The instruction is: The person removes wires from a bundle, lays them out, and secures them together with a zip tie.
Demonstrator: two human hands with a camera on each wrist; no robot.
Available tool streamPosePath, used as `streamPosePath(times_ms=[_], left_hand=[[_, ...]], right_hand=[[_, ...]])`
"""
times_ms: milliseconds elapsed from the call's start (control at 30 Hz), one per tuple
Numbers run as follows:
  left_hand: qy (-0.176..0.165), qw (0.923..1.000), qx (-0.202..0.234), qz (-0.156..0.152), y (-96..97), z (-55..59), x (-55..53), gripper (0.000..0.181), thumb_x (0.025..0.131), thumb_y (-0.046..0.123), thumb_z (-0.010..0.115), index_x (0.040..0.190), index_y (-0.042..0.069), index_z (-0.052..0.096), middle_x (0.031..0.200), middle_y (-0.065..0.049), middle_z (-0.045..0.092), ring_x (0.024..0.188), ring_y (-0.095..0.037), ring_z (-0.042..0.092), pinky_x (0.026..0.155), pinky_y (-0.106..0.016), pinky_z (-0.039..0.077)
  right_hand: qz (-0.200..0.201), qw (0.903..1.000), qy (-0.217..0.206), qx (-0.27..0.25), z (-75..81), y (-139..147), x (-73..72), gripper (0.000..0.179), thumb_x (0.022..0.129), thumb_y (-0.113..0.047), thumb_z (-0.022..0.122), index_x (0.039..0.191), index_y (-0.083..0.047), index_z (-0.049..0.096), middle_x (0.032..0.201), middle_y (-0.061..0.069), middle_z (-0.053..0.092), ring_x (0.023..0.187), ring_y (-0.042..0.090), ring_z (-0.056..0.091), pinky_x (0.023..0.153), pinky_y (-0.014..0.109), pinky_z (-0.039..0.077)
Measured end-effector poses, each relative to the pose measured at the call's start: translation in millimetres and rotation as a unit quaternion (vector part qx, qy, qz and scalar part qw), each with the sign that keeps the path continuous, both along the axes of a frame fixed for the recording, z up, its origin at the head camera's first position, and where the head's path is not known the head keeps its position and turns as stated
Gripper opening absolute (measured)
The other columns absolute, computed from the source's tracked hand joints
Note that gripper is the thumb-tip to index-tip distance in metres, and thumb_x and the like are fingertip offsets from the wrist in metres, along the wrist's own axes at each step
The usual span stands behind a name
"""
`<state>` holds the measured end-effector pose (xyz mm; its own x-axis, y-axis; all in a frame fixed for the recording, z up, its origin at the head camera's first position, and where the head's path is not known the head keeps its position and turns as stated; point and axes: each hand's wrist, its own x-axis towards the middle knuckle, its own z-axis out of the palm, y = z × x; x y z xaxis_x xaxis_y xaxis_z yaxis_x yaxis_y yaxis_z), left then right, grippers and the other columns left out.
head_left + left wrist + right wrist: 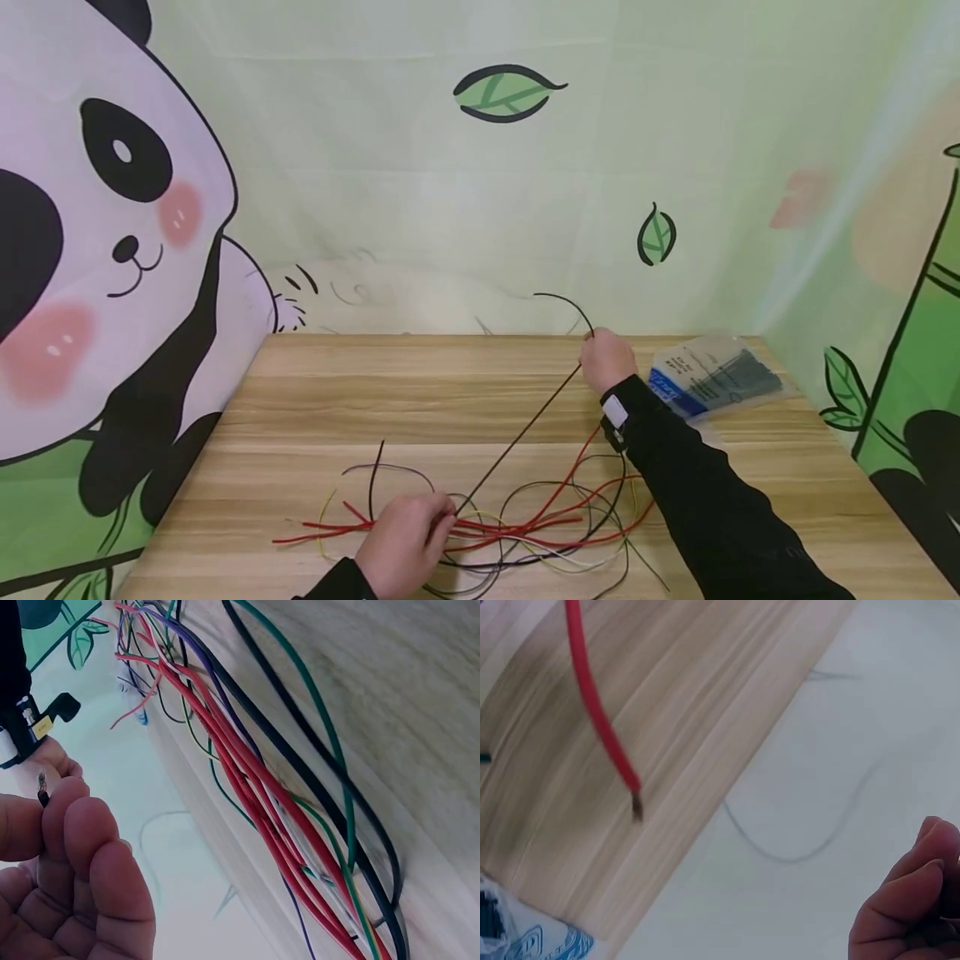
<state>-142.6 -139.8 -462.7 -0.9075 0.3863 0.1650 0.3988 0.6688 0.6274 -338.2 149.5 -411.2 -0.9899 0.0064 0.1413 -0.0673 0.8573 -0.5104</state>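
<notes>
My left hand (405, 542) pinches one end of a thin black wire (517, 439) between thumb and fingertips, low over the table. From there the wire runs straight up to my right hand (609, 362), whose curled fingers grip it. Its free end curves up and left beyond that hand. In the left wrist view, a bare metal tip (42, 784) pokes out between thumb and forefinger. Below and around my left hand lies a loose tangle of red wires (525, 527) mixed with black, yellow, white, green and purple ones.
A clear plastic bag (682, 406) with a blue label and dark contents lies at the back right of the wooden table (337, 392). One red wire (600, 712) with a stripped end rises near my right wrist. A printed cloth (375, 167) hangs behind the table.
</notes>
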Motion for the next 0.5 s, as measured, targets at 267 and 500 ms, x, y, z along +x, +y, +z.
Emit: streamPosePath(times_ms=[267, 500], left_hand=[[0.037, 0.9993, -0.007, 0.009, -5.7, -3.8, 4.2, 0.009, 0.094, 0.006, 0.066, 0.086, 0.011, 0.068, 0.073, 0.009, 0.061, 0.064, 0.005, 0.045, 0.059, -0.018, 0.040], [0.041, 0.9973, -0.050, 0.036, -15.2, -7.2, 7.6, 0.009, 0.090, 0.007, 0.070, 0.084, 0.013, 0.069, 0.074, 0.009, 0.063, 0.066, 0.004, 0.047, 0.060, -0.020, 0.041]], right_hand=[[-0.033, 0.9976, 0.022, -0.057, 8.3, 22.9, -5.3, 0.036, 0.105, -0.008, 0.038, 0.114, 0.010, 0.067, 0.092, 0.022, 0.076, 0.076, 0.029, 0.072, 0.068, 0.035, 0.054], [-0.070, 0.9003, -0.101, -0.418, 17.8, 53.3, -0.9, 0.031, 0.109, -0.016, 0.038, 0.117, 0.004, 0.062, 0.076, -0.003, 0.068, 0.062, -0.002, 0.056, 0.057, 0.013, 0.046]])
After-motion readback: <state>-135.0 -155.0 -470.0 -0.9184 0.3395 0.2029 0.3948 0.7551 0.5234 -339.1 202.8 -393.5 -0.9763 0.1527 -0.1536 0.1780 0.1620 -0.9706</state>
